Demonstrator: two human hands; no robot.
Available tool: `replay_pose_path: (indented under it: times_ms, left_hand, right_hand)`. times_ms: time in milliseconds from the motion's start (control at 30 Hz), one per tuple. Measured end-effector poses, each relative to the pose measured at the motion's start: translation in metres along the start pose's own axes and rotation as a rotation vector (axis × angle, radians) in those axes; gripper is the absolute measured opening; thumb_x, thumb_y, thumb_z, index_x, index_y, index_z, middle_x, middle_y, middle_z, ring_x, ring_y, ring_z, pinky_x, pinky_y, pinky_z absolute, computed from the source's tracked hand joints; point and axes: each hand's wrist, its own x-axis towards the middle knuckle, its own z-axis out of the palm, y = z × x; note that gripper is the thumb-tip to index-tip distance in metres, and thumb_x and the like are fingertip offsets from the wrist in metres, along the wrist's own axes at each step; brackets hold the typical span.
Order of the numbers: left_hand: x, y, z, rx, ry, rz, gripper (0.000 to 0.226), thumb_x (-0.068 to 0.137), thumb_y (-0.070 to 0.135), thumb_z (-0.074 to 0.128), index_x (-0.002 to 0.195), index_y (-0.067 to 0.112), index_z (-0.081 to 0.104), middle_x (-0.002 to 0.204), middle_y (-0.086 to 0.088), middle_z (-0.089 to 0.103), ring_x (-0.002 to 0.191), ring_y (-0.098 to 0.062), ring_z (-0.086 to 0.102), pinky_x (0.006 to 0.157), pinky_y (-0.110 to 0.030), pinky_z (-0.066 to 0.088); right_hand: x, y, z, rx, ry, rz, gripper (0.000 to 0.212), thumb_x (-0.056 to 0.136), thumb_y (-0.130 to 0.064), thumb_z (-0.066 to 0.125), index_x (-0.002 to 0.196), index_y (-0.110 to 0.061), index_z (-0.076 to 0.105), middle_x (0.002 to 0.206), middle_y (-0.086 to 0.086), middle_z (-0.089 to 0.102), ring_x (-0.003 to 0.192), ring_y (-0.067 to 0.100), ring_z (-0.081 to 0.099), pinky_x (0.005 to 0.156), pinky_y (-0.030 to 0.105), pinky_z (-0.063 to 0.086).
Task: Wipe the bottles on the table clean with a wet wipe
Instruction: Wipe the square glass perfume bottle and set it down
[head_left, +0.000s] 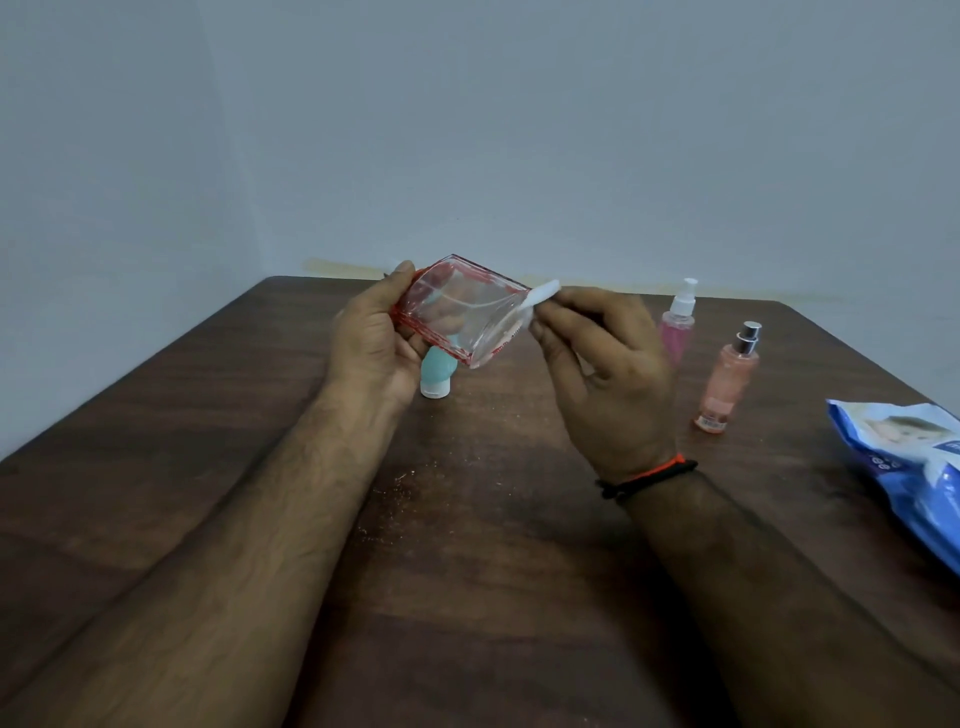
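Note:
My left hand (371, 338) grips a clear, red-edged square bottle (457, 312), held tilted above the table. A small white wet wipe (537, 299) is pinched in my right hand (602, 358) and touches the bottle's right corner. Behind the held bottle, a teal bottle with a white cap (439, 371) stands upside down on the table, partly hidden. Two spray bottles stand to the right: a pink one with a white pump (678, 325) and a peach one with a silver cap (727, 379).
A blue wet-wipe pack (904, 467) lies at the table's right edge. The dark wooden table (467, 571) carries fine white specks near its middle. A pale wall rises behind its far edge.

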Motion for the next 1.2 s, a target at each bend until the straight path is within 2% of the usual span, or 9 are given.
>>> replay_pose_path:
  times_ms: [100,267,533,767,833,900,967,1000,1200]
  left_hand:
    - [0.0,-0.002,0.0,0.012,0.015,0.008,0.018,0.094,0.009,0.061,0.077,0.005,0.064,0.061,-0.002,0.071,0.055,-0.015,0.07,0.05,-0.028,0.056]
    - [0.001,0.0,-0.001,0.014,0.067,0.039,0.021,0.096,0.01,0.058,0.076,0.005,0.062,0.053,0.0,0.068,0.046,-0.012,0.067,0.041,-0.023,0.051]
    - [0.005,-0.007,-0.003,0.059,0.02,0.018,0.014,0.093,0.01,0.063,0.08,0.007,0.065,0.061,0.0,0.071,0.054,-0.014,0.07,0.049,-0.027,0.056]
    - [0.012,-0.005,-0.007,0.052,0.061,0.044,0.014,0.092,0.013,0.065,0.081,0.005,0.066,0.068,-0.005,0.073,0.061,-0.019,0.071,0.053,-0.032,0.058]
    - [0.011,-0.005,-0.007,0.057,0.031,0.037,0.013,0.091,0.013,0.065,0.082,0.005,0.067,0.074,-0.007,0.073,0.071,-0.024,0.073,0.059,-0.036,0.061]
    - [0.009,-0.003,-0.006,0.08,-0.024,0.045,0.011,0.091,0.015,0.065,0.086,0.005,0.068,0.091,-0.012,0.074,0.094,-0.036,0.071,0.075,-0.047,0.062]
    - [0.008,-0.003,-0.004,0.105,-0.075,0.076,0.013,0.089,0.017,0.066,0.095,0.006,0.068,0.11,-0.019,0.068,0.115,-0.046,0.061,0.092,-0.057,0.053]
    - [0.008,-0.003,-0.003,0.115,-0.091,0.094,0.014,0.09,0.017,0.064,0.099,0.007,0.068,0.113,-0.02,0.065,0.118,-0.048,0.058,0.095,-0.059,0.051]
    - [0.006,0.001,-0.004,0.119,-0.223,0.143,0.017,0.101,0.01,0.047,0.111,0.007,0.061,0.09,-0.004,0.075,0.087,-0.025,0.072,0.076,-0.042,0.062]
  right_hand:
    - [-0.002,-0.003,0.002,0.056,-0.033,0.015,0.012,0.088,-0.003,0.072,0.098,0.002,0.075,0.098,0.015,0.066,0.09,0.027,0.065,0.078,0.037,0.054]
    - [-0.006,-0.013,0.008,0.059,-0.177,-0.101,0.011,0.087,-0.006,0.073,0.095,0.001,0.076,0.095,0.014,0.068,0.087,0.024,0.065,0.075,0.033,0.054]
    - [-0.002,0.0,0.001,0.086,0.008,0.129,0.006,0.085,-0.002,0.074,0.091,-0.001,0.075,0.09,0.01,0.066,0.082,0.014,0.062,0.075,0.025,0.053]
    - [-0.007,-0.01,0.008,0.102,-0.166,0.018,0.01,0.085,-0.006,0.074,0.095,-0.001,0.076,0.09,0.009,0.067,0.082,0.015,0.062,0.072,0.025,0.052]
    - [-0.005,-0.006,0.005,0.108,-0.123,0.058,0.008,0.085,-0.003,0.074,0.092,-0.002,0.075,0.088,0.009,0.066,0.08,0.013,0.061,0.072,0.022,0.051]
    - [-0.002,0.001,0.001,0.118,-0.068,0.124,0.005,0.084,-0.001,0.075,0.089,-0.003,0.075,0.087,0.007,0.065,0.079,0.011,0.059,0.072,0.021,0.05]
    - [-0.001,0.007,-0.001,0.113,-0.041,0.194,0.004,0.085,-0.003,0.074,0.088,-0.005,0.074,0.088,0.004,0.066,0.079,0.011,0.061,0.071,0.024,0.051]
    - [-0.001,0.008,-0.001,0.127,-0.029,0.236,0.005,0.085,-0.003,0.074,0.089,-0.006,0.074,0.089,0.003,0.067,0.081,0.013,0.062,0.072,0.026,0.052]
    - [-0.001,0.007,0.002,0.274,-0.071,0.396,0.014,0.089,-0.007,0.071,0.103,-0.008,0.074,0.098,0.0,0.07,0.094,0.014,0.066,0.08,0.029,0.055]
